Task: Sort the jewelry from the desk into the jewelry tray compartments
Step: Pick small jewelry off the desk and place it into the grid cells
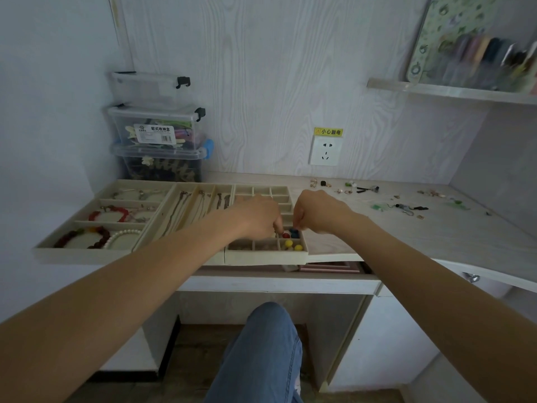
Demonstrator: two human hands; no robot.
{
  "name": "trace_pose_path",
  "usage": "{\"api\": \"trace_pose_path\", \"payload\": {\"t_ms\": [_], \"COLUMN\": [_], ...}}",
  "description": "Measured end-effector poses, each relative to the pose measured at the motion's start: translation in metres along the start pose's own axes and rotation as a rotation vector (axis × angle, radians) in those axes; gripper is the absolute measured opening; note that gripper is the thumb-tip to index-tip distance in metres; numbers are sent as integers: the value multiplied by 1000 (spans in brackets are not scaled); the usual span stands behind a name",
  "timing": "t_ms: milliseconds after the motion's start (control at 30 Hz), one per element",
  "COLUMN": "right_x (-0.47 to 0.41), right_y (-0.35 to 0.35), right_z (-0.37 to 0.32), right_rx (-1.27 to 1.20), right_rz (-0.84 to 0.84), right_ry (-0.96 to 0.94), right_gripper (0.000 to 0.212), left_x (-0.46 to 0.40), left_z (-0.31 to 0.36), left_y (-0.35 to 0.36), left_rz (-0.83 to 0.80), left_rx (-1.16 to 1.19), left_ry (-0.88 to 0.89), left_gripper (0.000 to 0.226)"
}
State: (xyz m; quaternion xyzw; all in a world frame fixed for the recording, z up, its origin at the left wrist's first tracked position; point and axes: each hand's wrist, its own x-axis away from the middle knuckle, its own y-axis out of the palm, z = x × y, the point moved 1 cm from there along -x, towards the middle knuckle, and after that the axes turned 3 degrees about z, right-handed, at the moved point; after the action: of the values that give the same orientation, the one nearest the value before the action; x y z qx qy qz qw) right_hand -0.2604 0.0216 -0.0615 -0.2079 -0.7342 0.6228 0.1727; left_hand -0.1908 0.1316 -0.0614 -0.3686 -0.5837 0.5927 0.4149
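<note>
Three beige jewelry trays lie side by side on the desk. The left tray (87, 251) holds bead bracelets and the middle tray (186, 187) holds chain necklaces. The right grid tray (261, 257) has small compartments. My left hand (258, 216) and my right hand (318, 212) hover close together over its near right corner, all fingers curled downward. My right fingertips pinch at a small dark blue piece (294, 233) beside a red bead (286, 235). Whether my left fingertips hold anything is hidden. Yellow beads (293, 245) lie in the nearest compartment. Loose jewelry (404, 207) is scattered on the desk at right.
Stacked clear storage boxes (158, 135) stand at the back left corner. A wall socket (325, 150) sits above the desk. A shelf (453, 91) hangs at the upper right. A drawer (331, 268) is slightly open under the desk edge. My knee (267, 344) is below.
</note>
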Motion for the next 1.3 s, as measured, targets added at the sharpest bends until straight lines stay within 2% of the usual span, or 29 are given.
{"api": "trace_pose_path", "payload": {"t_ms": [200,633,867,1033,1133,1300], "right_x": [4,9,18,24,22,19], "right_y": [0,7,1,-2,-2,-6], "right_z": [3,3,-7,-14,-10,0], "right_rx": [-16,-5,268,504,466,255], "right_rz": [-9,19,102,145,129,71], "right_ry": [-8,-7,-167,-351,-364,-326], "right_gripper": [19,26,12,14,14,12], "left_x": [-8,-8,-5,-6,-7,-10], "left_z": [0,-2,2,2,2,-1], "left_y": [4,6,2,3,3,5], "left_rz": [2,20,-9,-5,-4,-3], "left_rx": [-19,37,28,45,32,26], "left_ry": [-7,-14,-19,-32,-24,-9], "left_gripper": [41,42,45,40,41,41]}}
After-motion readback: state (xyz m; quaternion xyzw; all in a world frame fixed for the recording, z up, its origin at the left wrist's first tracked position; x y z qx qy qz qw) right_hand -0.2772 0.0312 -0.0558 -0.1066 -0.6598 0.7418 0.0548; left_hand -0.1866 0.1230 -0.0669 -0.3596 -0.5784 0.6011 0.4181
